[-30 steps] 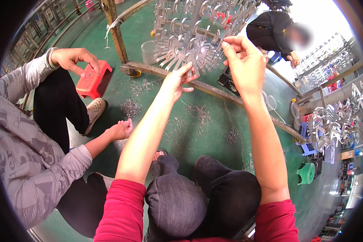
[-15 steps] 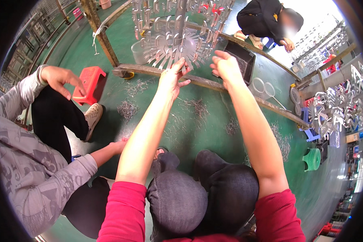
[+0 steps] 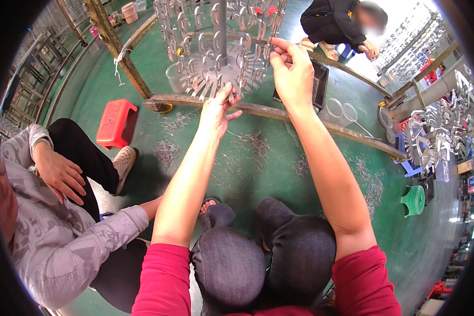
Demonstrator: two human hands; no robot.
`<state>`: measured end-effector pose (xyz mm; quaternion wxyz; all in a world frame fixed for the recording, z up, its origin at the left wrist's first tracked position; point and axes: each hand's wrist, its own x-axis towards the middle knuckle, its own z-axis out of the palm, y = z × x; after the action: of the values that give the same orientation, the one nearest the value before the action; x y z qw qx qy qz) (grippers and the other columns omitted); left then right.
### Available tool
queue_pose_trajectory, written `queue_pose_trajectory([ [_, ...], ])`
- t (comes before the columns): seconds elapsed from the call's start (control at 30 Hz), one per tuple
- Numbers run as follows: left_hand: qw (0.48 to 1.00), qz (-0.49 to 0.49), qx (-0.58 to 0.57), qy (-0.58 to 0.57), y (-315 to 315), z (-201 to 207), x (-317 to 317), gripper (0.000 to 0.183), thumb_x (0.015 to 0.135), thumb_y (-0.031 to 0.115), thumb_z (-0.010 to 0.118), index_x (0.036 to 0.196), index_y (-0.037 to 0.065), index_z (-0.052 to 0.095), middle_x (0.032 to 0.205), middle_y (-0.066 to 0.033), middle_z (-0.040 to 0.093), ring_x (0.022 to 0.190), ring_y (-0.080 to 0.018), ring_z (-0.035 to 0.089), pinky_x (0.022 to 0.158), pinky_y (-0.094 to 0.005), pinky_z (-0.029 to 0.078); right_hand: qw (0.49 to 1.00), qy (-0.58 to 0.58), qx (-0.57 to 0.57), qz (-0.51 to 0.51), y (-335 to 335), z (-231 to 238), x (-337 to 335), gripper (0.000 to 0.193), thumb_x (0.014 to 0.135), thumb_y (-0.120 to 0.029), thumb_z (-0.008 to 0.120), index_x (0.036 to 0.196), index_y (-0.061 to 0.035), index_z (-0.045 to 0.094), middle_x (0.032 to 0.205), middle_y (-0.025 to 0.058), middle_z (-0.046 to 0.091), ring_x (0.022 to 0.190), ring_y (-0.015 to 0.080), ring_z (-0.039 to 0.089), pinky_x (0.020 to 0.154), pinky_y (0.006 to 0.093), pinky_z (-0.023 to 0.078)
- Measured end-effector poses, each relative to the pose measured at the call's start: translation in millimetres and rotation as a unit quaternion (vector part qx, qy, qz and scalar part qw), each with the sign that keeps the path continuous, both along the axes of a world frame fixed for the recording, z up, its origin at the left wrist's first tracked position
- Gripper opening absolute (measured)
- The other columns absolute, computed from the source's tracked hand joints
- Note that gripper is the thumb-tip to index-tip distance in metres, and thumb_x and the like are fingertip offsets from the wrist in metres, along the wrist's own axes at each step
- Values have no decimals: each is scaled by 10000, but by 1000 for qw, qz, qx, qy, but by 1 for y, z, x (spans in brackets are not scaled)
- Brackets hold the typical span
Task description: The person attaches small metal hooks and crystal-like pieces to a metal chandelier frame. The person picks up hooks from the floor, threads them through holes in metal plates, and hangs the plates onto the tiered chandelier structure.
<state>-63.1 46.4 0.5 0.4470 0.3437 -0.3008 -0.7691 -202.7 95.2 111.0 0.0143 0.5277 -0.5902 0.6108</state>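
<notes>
A hanging rack stands in front of me, with strands of curved silver metal pieces around a grey central pole. Flat prongs spread out like a wheel at its base. My left hand is at the near side of this wheel, thumb and forefinger closed on a metal prong, the other fingers loose. My right hand is raised at the rack's right side, fingers curled and their tips close together beside the outermost strand. What those fingertips hold, if anything, is too small to make out.
A wooden frame rail crosses below the rack. Heaps of thin metal hooks lie on the green floor. A black tray, clear tubs, a red stool and a green stool stand around. One co-worker sits left; another crouches far right.
My right hand has risen to the strands, its spread fingers now curled together. My left hand stays at the prongs. The left co-worker's raised hand has dropped toward their knee.
</notes>
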Motion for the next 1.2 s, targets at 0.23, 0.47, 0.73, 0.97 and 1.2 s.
queue_pose_trajectory([
  [0.23, 1000, 15, 9, -10, 2, 1, 5, 247, 812, 340, 665, 933, 134, 605, 927, 28, 614, 935, -143, 584, 861, -554, 389, 989, 116, -85, -27, 13, 18, 20, 164, 746, -79, 602, 900, -107, 649, 800, 47, 531, 623, 170, 533, 629, 328, 458],
  [0.47, 1000, 5, 8, -11, 4, 3, 4, 257, 793, 362, 684, 893, 138, 608, 866, 44, 606, 887, -116, 585, 843, -521, 393, 999, 2, 26, -38, 12, 18, 23, 149, 751, -95, 594, 877, -105, 672, 834, 77, 547, 666, 213, 573, 651, 350, 469],
  [0.73, 1000, 6, 5, -16, 3, -2, 10, 248, 801, 351, 677, 906, 139, 602, 870, 40, 609, 902, -132, 596, 870, -560, 376, 999, 35, 31, -9, 17, 8, 24, 162, 766, -76, 586, 914, -98, 648, 846, 70, 551, 698, 190, 568, 670, 334, 471],
  [0.97, 1000, 1, 11, -4, 2, -2, 12, 234, 813, 332, 662, 942, 148, 598, 917, 36, 615, 933, -162, 592, 875, -585, 364, 1000, -8, -9, 0, 14, 2, 19, 140, 747, -53, 608, 886, -67, 600, 828, 44, 545, 674, 152, 541, 667, 313, 461],
  [1.2, 1000, -1, 20, -15, 0, 2, 18, 273, 817, 336, 655, 1012, 158, 588, 1002, 21, 603, 947, -167, 574, 890, -593, 353, 996, 86, -16, -6, 17, 10, 37, 102, 738, -129, 643, 836, -106, 656, 771, 37, 521, 615, 156, 538, 602, 333, 465],
])
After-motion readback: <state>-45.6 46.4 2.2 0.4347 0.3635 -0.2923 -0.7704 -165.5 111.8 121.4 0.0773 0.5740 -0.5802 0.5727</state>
